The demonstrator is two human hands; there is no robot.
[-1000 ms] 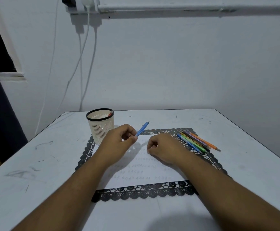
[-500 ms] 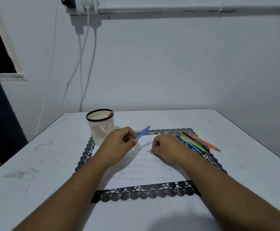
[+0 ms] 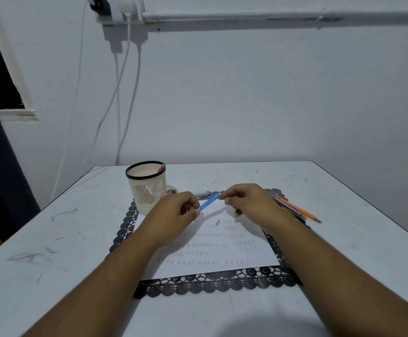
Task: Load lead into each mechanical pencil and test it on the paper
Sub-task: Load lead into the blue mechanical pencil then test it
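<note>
A blue mechanical pencil [image 3: 209, 202] slants above the white paper [image 3: 222, 249]. My left hand [image 3: 176, 212] pinches its lower end. My right hand [image 3: 246, 203] has its fingertips at the pencil's upper end, where a small grey tip shows; whether it pinches a cap or a lead I cannot tell. The paper carries rows of faint pencil marks and lies on a black lace mat [image 3: 212, 284]. Several coloured pencils [image 3: 297, 209] lie on the mat's right side, partly hidden behind my right wrist.
A cream slatted pen cup [image 3: 147, 188] with a black rim stands at the mat's back left corner. A small clear item with a blue cap [image 3: 201, 193] lies behind my hands. The white table [image 3: 52, 251] ends at the wall, where cables [image 3: 125, 93] hang.
My right hand has lifted off the paper and come up to the blue pencil's upper end. My left hand keeps holding the pencil, which has tilted slightly lower.
</note>
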